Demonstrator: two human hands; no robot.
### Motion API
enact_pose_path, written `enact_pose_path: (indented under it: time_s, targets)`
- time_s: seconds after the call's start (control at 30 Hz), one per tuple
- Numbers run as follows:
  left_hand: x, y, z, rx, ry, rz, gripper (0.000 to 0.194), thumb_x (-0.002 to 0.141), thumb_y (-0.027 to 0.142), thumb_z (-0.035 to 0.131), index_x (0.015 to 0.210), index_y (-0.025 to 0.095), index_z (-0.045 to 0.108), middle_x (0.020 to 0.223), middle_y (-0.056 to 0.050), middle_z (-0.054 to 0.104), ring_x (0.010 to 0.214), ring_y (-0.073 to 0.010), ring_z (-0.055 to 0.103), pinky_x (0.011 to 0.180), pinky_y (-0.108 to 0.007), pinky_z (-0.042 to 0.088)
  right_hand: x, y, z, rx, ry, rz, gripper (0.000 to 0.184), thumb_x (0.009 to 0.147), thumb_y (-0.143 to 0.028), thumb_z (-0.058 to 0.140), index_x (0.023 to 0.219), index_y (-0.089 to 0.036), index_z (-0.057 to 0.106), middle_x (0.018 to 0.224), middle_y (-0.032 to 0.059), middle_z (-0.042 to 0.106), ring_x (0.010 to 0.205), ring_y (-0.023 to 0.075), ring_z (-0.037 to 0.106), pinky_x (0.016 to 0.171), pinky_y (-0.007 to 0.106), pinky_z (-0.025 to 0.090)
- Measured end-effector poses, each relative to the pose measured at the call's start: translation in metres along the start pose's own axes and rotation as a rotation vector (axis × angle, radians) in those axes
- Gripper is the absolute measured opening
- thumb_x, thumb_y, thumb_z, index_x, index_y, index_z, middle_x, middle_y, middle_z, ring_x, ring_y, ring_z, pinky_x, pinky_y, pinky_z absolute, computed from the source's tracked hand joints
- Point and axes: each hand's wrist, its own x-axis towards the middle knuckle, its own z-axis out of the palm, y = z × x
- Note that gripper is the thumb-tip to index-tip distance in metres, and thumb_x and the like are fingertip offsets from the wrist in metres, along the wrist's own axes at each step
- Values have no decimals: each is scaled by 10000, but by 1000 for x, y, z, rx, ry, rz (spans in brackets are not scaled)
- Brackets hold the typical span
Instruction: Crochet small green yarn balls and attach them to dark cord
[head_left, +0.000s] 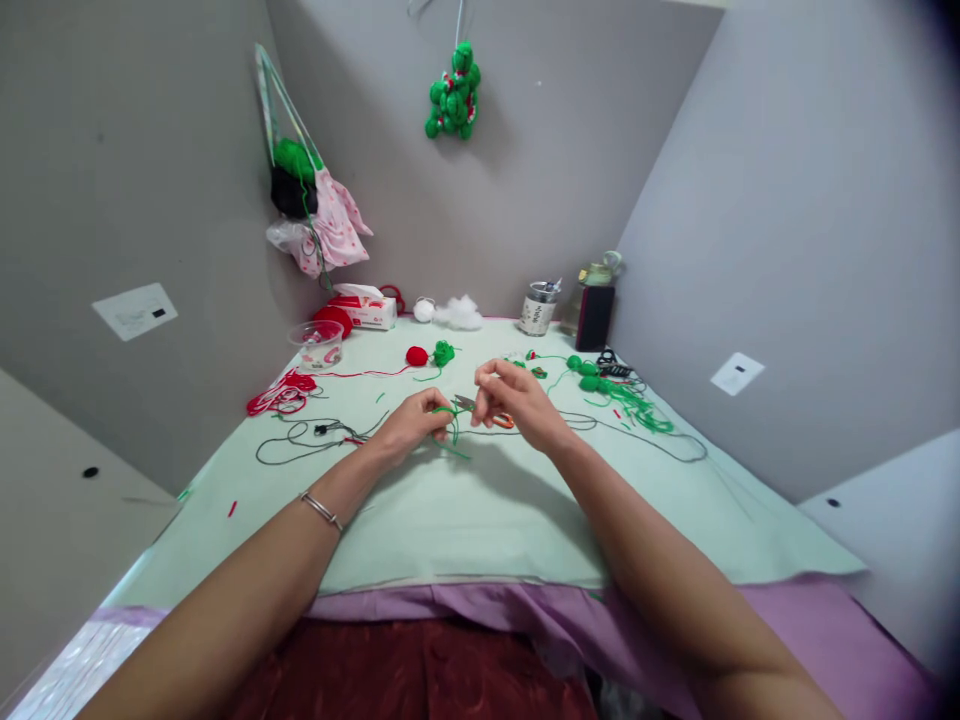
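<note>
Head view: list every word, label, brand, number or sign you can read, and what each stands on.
No text can be read with certainty.
Tissue box: small print, too blurred.
Pen holder: dark markings, too small.
Left wall card: faint marks, unreadable.
Right wall card: faint marks, unreadable.

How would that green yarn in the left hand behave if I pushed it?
The green yarn would probably flop and buckle, since it hangs in loose curves by the left hand. It looks thin, so it's likely very light for its length.
</note>
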Motion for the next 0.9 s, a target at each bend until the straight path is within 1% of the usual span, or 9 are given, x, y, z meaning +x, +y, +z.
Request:
enact_pose_path:
  time_s: [0.07,0.17,0.3,0.4,0.5,0.6,0.67,0.77,0.9]
  targets:
    - [-1,1,-1,28,5,1,183,672,254,687,752,183,538,575,67,483,456,-70,409,485,-229,301,3,-6,-21,132,88,-1,338,819,-487,695,860,-202,517,537,-60,562,597,150,673,597,254,543]
    - [-1,3,-3,70,9,-7,159,676,248,676,740,184,545,583,71,437,439,-55,325,443,-229,224,6,-14,-57,312,359,-128,302,766,-400,766,827,-202,547,525,-85,479,674,132,681,697,251,572]
    - [-1,5,-6,64,-43,2,152,695,258,683,750,183,563,602,65,436,449,-54,315,439,-229,209,8,-15,-95,433,697,-226,113,853,-227,650,794,-195,559,562,-63,479,750,110,683,779,238,557]
    - [-2,6,-4,46,-47,19,179,697,276,719,752,174,583,621,56,467,455,-52,332,432,-223,227,10,-8,-105,434,777,-225,116,882,-160,560,769,-186,549,587,-46,496,777,114,687,820,270,544]
    - [-3,6,-4,-47,-68,-17,244,679,300,786,793,161,621,647,46,509,478,-57,406,475,-224,362,10,-5,-106,372,757,-238,108,867,-172,575,769,-191,533,597,-47,501,766,115,680,819,289,537]
    - [-4,8,-5,-140,-105,-27,297,673,323,826,866,152,678,759,-2,606,609,-101,567,662,-277,511,8,-7,-101,304,668,-212,70,833,-205,631,821,-190,563,585,-57,506,689,114,652,728,275,533]
    - [-4,8,-5,-170,-108,-20,296,690,335,826,889,155,701,824,-24,639,697,-129,620,755,-305,533,6,-11,-92,199,543,-176,126,807,-267,686,858,-189,601,587,-48,532,636,121,623,608,253,495]
    - [-3,7,-5,-186,-119,-13,285,716,334,814,925,162,723,860,-26,650,760,-145,646,830,-322,534,2,-12,-71,-114,311,-143,179,789,-338,723,860,-179,684,667,0,612,613,124,573,517,240,410]
    - [-2,5,-5,-184,-134,2,282,738,341,797,948,164,734,916,-38,671,805,-160,662,882,-338,524,0,-2,-44,-505,99,-225,123,823,-305,700,828,-197,757,828,45,648,756,150,576,629,271,437]
